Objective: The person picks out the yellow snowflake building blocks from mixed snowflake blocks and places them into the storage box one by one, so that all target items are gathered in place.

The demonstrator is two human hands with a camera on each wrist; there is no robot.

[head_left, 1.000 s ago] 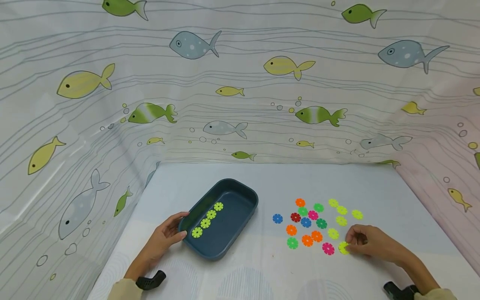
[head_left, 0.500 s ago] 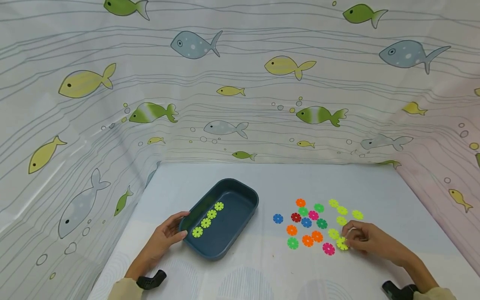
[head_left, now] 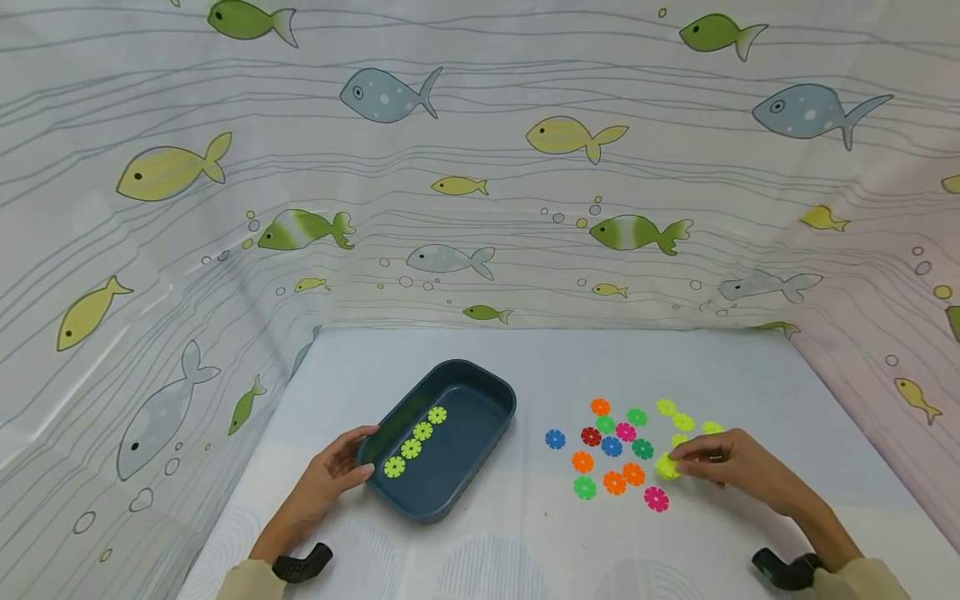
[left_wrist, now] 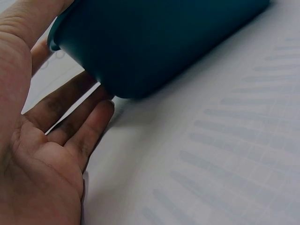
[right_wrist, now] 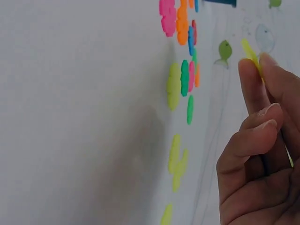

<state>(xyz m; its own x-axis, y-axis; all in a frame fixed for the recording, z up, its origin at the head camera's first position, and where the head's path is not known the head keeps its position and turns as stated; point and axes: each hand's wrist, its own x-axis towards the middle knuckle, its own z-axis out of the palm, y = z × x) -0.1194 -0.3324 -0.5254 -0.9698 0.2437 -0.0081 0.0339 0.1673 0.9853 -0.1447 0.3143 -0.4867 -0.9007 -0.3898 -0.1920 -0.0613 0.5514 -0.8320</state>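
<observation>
At the left, a dark blue rectangular tray (head_left: 468, 467) stands at an angle on the table. Four-lobed counting is avoided: a row of several yellow notched discs (head_left: 411, 448) lies inside it. My left hand (head_left: 327, 479) grips the tray's near left corner, thumb at the rim; in the left wrist view its other fingers (left_wrist: 89, 122) lie against the outer wall. Between thumb and forefinger my right hand (head_left: 738, 467) pinches a yellow disc (right_wrist: 252, 54), raised off the table. In the head view that disc overlaps another yellow one lying below it.
Left of my right hand lie loose notched discs: orange (head_left: 615, 482), pink (head_left: 656, 499), green (head_left: 585, 487), blue (head_left: 555, 439) and dark red (head_left: 591, 437). Several more yellow discs (head_left: 666, 407) lie behind it. A fish-printed curtain (head_left: 480, 225) surrounds the white table (head_left: 525, 550).
My right hand has picked up the nearest yellow disc from the table and moved slightly away from me and left with it. My left hand and the tray have stayed put.
</observation>
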